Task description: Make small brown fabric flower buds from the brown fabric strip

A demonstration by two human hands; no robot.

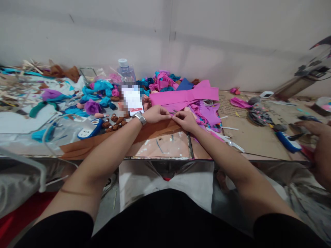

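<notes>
My left hand (156, 114), with a metal watch on its wrist, and my right hand (185, 120) meet fingertip to fingertip over the table. Both are closed in a pinch; whatever is between the fingers is too small to make out. Just behind them lie strips of pink crepe paper (184, 96). Brown crepe paper (155, 130) runs along the table below my hands. Purple paper scraps (209, 112) are heaped beside my right hand. A phone (133, 99), partly blurred, lies beyond my left wrist.
Crepe paper flowers (93, 106), a blue tape dispenser (90, 128) and a bottle (126, 72) stand to the left. Another person's hand (314, 127) is at the far right, near a second blue dispenser (288, 142). A wall rises behind the table.
</notes>
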